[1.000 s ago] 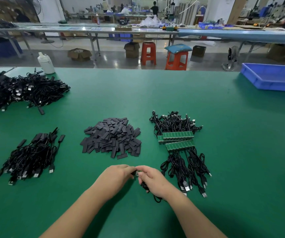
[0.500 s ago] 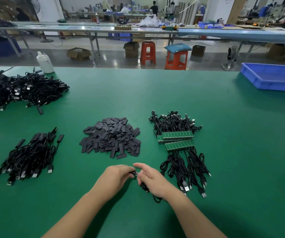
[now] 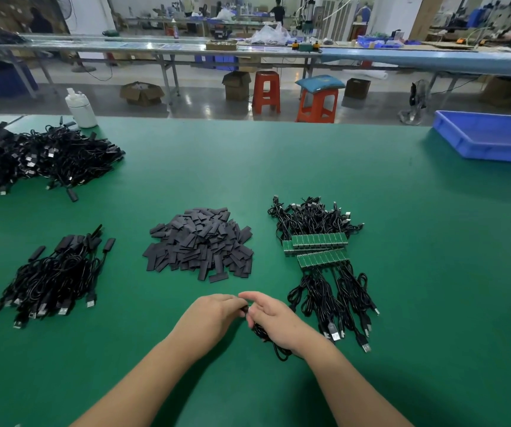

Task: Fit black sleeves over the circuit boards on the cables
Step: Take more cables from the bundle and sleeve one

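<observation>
Green counter [image 3: 279, 167] across the whole foreground. Far right, a blue tray [image 3: 491, 137]. Far left, a big tangle of black cables [image 3: 32, 158]; nearer left, a smaller bundle of sleeved cables [image 3: 54, 278]. Centre, a pile of black sleeves [image 3: 200, 243]. Right of it, cables with bare green circuit boards [image 3: 319, 243] in rows. Near centre, left hand [image 3: 211, 315] and right hand [image 3: 274, 318] together, fingers curled, pinching one cable [image 3: 271, 345] between them; sleeve itself hidden.

Both hands, left [image 3: 209, 315] and right [image 3: 274, 318], fingertips together around one black cable [image 3: 274, 349] on the green table [image 3: 402, 272].
</observation>
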A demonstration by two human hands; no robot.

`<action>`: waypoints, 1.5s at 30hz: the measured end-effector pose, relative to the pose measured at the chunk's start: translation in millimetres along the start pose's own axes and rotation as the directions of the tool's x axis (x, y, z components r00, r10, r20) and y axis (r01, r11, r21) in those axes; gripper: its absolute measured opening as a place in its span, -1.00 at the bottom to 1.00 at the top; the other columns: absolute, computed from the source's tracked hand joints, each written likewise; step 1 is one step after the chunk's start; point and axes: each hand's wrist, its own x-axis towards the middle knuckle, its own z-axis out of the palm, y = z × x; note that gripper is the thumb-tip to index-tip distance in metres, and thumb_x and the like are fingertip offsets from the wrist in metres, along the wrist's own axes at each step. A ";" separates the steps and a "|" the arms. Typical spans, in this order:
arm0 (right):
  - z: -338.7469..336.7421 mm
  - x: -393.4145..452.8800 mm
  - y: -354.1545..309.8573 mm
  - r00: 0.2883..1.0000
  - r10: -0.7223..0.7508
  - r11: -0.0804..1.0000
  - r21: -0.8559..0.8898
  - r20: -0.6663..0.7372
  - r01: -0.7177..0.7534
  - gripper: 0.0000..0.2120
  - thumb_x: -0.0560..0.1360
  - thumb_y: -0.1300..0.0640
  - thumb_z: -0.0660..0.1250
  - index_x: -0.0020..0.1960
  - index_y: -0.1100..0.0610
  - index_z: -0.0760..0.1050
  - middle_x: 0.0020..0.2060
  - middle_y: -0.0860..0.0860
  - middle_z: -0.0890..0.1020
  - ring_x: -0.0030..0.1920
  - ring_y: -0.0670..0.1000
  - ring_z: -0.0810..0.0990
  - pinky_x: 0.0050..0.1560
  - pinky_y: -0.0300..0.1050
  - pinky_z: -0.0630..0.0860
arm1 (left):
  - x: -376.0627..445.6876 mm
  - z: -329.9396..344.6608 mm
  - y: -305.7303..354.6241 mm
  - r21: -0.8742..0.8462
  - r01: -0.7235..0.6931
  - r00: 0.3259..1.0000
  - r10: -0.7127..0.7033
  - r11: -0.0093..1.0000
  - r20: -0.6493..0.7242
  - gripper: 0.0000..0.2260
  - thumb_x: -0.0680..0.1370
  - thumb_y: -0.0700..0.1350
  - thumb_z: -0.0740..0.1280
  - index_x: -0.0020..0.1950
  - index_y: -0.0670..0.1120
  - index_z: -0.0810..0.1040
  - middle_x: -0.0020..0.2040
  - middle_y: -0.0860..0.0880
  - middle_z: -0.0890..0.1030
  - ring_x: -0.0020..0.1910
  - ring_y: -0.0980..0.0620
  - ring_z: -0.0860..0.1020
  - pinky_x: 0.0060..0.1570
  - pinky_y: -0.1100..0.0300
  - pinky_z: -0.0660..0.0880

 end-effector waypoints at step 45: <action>10.6 3.2 -1.1 0.991 0.029 0.990 0.144 -0.134 -0.009 -0.74 0.67 0.22 0.12 0.10 0.07 0.59 -0.12 -0.07 0.70 -0.13 0.01 0.72 -0.12 -0.11 0.65 | 16.6 10.9 15.9 0.335 0.050 0.980 -0.110 0.941 0.165 -0.43 0.52 -0.26 0.28 0.51 -0.11 0.22 0.40 -0.05 0.35 0.14 -0.06 0.53 -0.02 0.11 0.51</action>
